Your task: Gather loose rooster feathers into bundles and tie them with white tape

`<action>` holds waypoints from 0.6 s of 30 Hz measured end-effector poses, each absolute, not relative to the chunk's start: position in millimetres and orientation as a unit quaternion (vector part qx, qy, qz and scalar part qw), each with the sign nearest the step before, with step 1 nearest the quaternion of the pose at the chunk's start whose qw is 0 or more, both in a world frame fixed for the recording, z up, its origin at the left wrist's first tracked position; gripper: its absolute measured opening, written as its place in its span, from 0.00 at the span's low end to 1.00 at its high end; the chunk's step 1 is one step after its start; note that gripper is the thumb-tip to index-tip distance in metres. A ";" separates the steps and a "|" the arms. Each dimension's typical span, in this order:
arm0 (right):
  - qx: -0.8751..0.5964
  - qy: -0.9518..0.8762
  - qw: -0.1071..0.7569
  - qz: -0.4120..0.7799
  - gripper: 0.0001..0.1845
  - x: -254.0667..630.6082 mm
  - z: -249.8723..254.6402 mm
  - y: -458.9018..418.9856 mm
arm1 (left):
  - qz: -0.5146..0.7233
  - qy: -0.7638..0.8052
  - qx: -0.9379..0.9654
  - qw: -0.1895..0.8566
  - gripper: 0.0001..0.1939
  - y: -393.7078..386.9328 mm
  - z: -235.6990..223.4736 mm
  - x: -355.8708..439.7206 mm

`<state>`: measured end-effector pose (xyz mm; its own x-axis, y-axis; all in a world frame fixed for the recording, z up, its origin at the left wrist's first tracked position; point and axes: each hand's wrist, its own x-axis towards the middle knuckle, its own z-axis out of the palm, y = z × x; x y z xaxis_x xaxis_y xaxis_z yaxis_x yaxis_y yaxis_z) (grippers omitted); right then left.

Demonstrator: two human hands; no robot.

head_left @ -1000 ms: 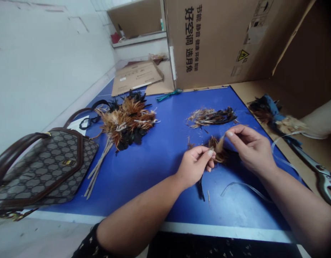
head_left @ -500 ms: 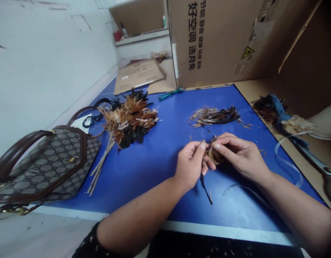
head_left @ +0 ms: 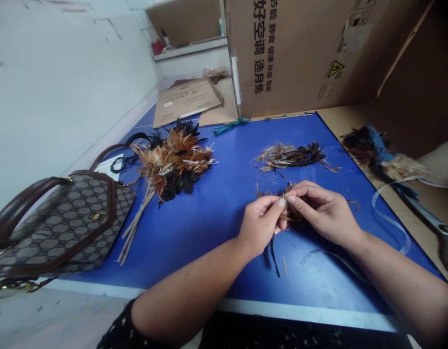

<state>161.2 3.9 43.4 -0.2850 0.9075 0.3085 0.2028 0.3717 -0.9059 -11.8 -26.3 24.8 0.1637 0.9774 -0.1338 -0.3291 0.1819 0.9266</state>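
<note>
My left hand (head_left: 258, 225) and my right hand (head_left: 328, 211) meet over the near part of the blue table, fingertips almost touching. Both are closed in a pinch on a small bunch of brown feathers (head_left: 292, 212), mostly covered by my fingers. Below my left hand hangs a thin dark strip (head_left: 274, 257); its upper end is hidden. Just beyond my hands lies a loose pile of brown and black feathers (head_left: 291, 156). A clear plastic strip (head_left: 336, 257) curls on the table under my right forearm.
Bundled feathers on sticks (head_left: 173, 162) lie left of centre, beside a patterned handbag (head_left: 71, 223). A large cardboard box (head_left: 300, 53) stands behind, with flat cardboard (head_left: 187, 102) to its left. A green cord (head_left: 230, 126) lies at the back. Scissors (head_left: 433, 218) and more feathers (head_left: 402, 167) are at right.
My left hand has shifted slightly right, bringing its thumb tip up against my right thumb. The dark strip now hangs more steeply. My right hand stays nearly in place.
</note>
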 end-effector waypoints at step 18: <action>-0.337 -0.762 0.481 0.274 0.13 161.2 40.1 5.6 | 0.485 0.400 0.434 0.645 0.17 -25.4 23.6 -13.6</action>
<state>161.2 5.6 40.1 -0.3100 0.7765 0.5486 0.2490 0.6231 -0.7414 -13.6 -25.4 23.6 0.2097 0.9732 -0.0939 -0.2788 0.1516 0.9483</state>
